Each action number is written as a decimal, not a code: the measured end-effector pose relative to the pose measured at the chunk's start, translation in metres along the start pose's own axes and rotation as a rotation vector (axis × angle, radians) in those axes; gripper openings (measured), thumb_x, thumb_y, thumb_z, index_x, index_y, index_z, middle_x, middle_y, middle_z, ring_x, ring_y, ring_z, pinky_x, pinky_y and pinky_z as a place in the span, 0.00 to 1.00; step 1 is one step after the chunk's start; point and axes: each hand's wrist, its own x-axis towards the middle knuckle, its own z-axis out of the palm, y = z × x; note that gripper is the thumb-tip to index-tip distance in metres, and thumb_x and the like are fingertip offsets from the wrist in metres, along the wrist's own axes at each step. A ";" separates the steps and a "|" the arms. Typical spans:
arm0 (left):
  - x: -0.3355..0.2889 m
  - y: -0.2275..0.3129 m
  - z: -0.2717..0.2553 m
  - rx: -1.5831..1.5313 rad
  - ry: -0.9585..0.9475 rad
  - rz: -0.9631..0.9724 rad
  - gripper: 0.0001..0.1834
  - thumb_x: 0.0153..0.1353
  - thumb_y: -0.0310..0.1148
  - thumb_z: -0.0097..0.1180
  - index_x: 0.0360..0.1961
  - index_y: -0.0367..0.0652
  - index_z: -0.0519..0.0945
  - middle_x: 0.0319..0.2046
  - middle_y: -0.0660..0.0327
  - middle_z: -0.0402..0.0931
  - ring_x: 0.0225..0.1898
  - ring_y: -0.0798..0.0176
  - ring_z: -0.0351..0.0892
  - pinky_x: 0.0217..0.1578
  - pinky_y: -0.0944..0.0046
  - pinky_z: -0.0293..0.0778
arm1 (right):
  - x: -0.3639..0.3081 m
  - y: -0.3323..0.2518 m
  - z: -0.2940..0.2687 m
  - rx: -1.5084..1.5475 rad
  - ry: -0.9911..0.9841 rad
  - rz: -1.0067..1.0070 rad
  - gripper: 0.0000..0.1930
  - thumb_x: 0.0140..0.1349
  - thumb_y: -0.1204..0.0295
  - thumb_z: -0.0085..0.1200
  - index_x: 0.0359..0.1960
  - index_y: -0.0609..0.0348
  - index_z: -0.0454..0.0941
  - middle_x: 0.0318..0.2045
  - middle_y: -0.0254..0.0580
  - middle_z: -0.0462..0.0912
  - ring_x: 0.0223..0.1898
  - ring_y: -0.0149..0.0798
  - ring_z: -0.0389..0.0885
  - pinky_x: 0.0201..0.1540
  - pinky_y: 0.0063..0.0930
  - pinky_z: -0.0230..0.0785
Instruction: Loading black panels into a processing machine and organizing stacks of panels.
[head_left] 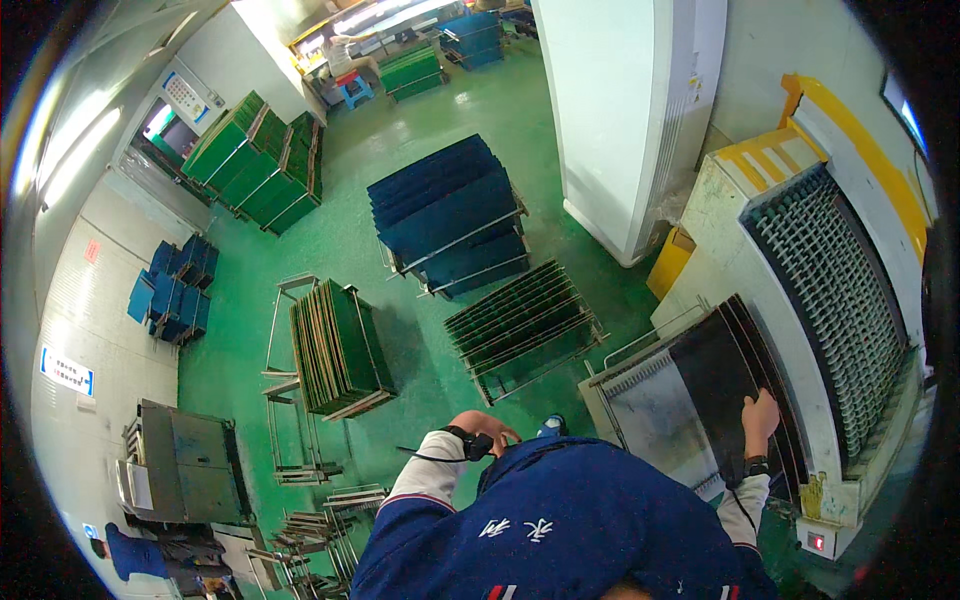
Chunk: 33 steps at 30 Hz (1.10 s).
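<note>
At the right, thin dark boards (712, 375) with brown edges stand in a wire rack (625, 350) beside a roller conveyor machine (828, 285). My right hand (760, 420) is closed at the edge of one of these boards, its fingertips partly hidden. My left hand (485, 430) hangs near my waist beside the blue jacket, with loosely bent fingers and nothing seen in them. Both wrists wear a dark band with a cord.
Racks of green boards (345, 345), blue boards (450, 215) and dark green boards (525, 325) stand on the green floor ahead. A white cabinet (615, 120) rises beyond the machine. Metal frames (305, 540) stand behind left. Another person (140, 555) is at lower left.
</note>
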 end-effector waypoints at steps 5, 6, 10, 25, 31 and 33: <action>0.005 0.001 -0.004 -0.072 -0.047 -0.010 0.48 0.47 0.40 0.69 0.70 0.55 0.58 0.59 0.55 0.72 0.53 0.55 0.76 0.50 0.52 0.73 | -0.001 0.002 0.000 0.008 0.011 0.016 0.21 0.56 0.64 0.62 0.50 0.59 0.77 0.43 0.52 0.83 0.45 0.53 0.81 0.45 0.45 0.73; 0.015 -0.011 -0.004 -0.132 -0.071 -0.027 0.49 0.45 0.37 0.70 0.70 0.56 0.58 0.60 0.57 0.71 0.54 0.55 0.75 0.52 0.50 0.71 | 0.000 -0.001 -0.001 0.010 0.004 0.012 0.21 0.56 0.64 0.62 0.50 0.59 0.77 0.43 0.52 0.83 0.45 0.53 0.81 0.45 0.45 0.73; 0.025 -0.018 -0.006 -0.188 -0.095 -0.024 0.51 0.42 0.33 0.71 0.69 0.56 0.59 0.60 0.60 0.71 0.52 0.56 0.75 0.52 0.49 0.70 | 0.002 0.007 0.008 0.012 0.038 -0.006 0.21 0.56 0.64 0.62 0.50 0.59 0.77 0.44 0.52 0.82 0.47 0.52 0.81 0.46 0.45 0.73; -0.012 0.019 0.006 -0.043 0.017 -0.046 0.44 0.52 0.38 0.65 0.70 0.57 0.60 0.54 0.57 0.77 0.45 0.58 0.80 0.40 0.57 0.75 | 0.001 0.001 -0.003 0.041 -0.035 0.042 0.23 0.55 0.65 0.62 0.51 0.62 0.77 0.47 0.54 0.81 0.50 0.54 0.79 0.51 0.43 0.71; 0.020 -0.008 0.003 -0.120 -0.058 -0.053 0.50 0.45 0.34 0.70 0.70 0.52 0.57 0.61 0.58 0.70 0.52 0.57 0.75 0.49 0.51 0.72 | 0.005 0.009 0.010 0.018 0.023 -0.012 0.21 0.56 0.63 0.62 0.50 0.59 0.77 0.43 0.53 0.82 0.47 0.53 0.81 0.46 0.45 0.72; 0.018 -0.004 0.004 -0.106 -0.061 -0.044 0.51 0.44 0.35 0.71 0.70 0.54 0.57 0.61 0.58 0.70 0.52 0.56 0.75 0.50 0.50 0.72 | 0.006 0.009 0.012 0.022 0.013 -0.011 0.22 0.55 0.63 0.62 0.50 0.59 0.77 0.43 0.53 0.82 0.47 0.53 0.80 0.46 0.45 0.72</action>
